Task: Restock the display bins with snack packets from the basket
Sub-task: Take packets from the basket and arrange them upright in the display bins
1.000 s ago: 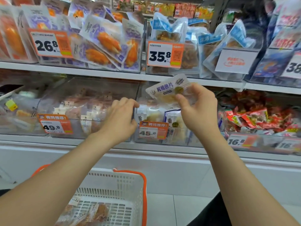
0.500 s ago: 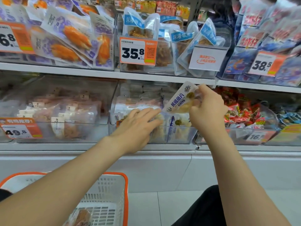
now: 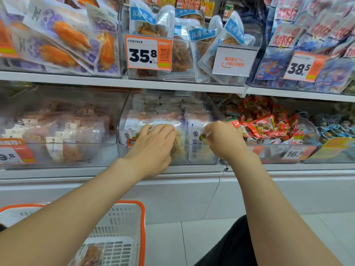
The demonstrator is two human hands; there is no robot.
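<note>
**Shop aisle, mid-restock**

Our right hand (image 3: pixel 222 139) pinches a snack packet (image 3: pixel 195 148) at the front of the clear bin (image 3: pixel 123 131). Our left hand (image 3: pixel 153 148), fingers spread flat, presses neighbouring packets (image 3: pixel 178 150) aside. Next, we judge: slot it down, let go. Below our left forearm, the basket (image 3: pixel 141 227) holds more.

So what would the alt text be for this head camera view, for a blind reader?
A person's right hand pinches a snack packet inside a clear shelf bin while the left hand rests on the packets stacked there; a white, orange-rimmed basket sits below.
</note>
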